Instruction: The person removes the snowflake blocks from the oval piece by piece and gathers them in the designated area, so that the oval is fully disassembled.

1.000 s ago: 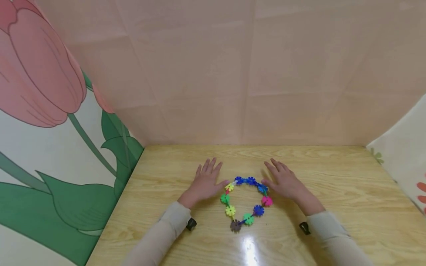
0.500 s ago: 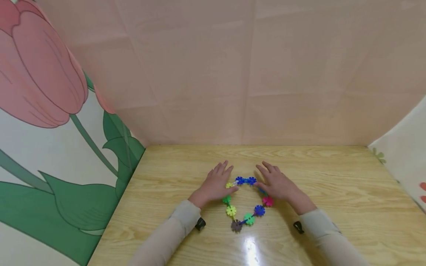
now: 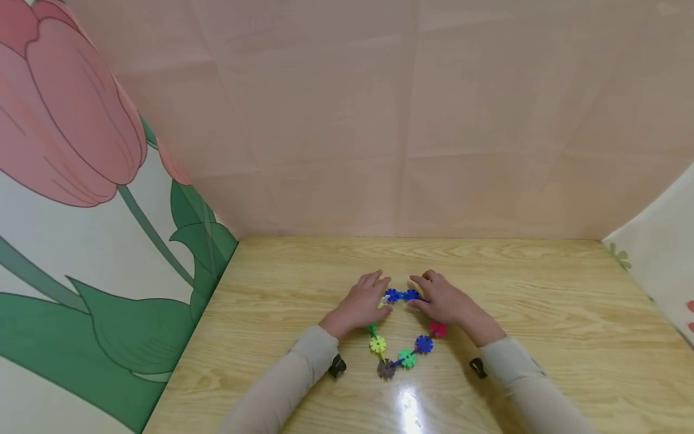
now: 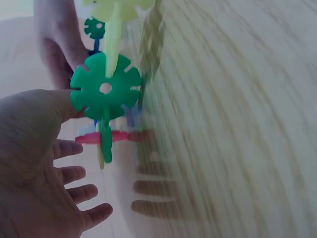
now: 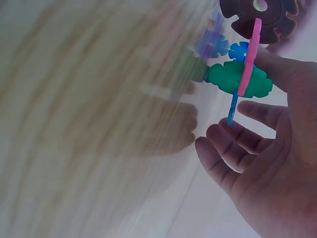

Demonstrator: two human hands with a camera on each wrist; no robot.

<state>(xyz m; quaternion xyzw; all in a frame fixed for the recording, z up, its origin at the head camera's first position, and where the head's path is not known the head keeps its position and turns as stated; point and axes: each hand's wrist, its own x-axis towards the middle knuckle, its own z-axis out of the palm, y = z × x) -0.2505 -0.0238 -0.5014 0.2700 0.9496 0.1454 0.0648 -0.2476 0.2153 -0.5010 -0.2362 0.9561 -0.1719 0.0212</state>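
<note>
A ring of linked flower-shaped plastic discs lies on the table, with a yellow disc, a brown disc and a blue disc at its near side. My left hand reaches over the ring's far left part, thumb across it and fingers beyond. In the left wrist view those fingers are spread loosely below a green disc. Over the far right part is my right hand, its fingers bent a little. A pink disc shows near its thumb in the right wrist view. Both hands cover some discs.
The wood-grain table reaches back to a pinkish cloth. A tulip-printed cloth stands on the left, a pale patterned one on the right. A light glare falls on the table's near part.
Both hands have moved inward toward each other over the ring, and their fingers have bent slightly. The ring stays in about the same place.
</note>
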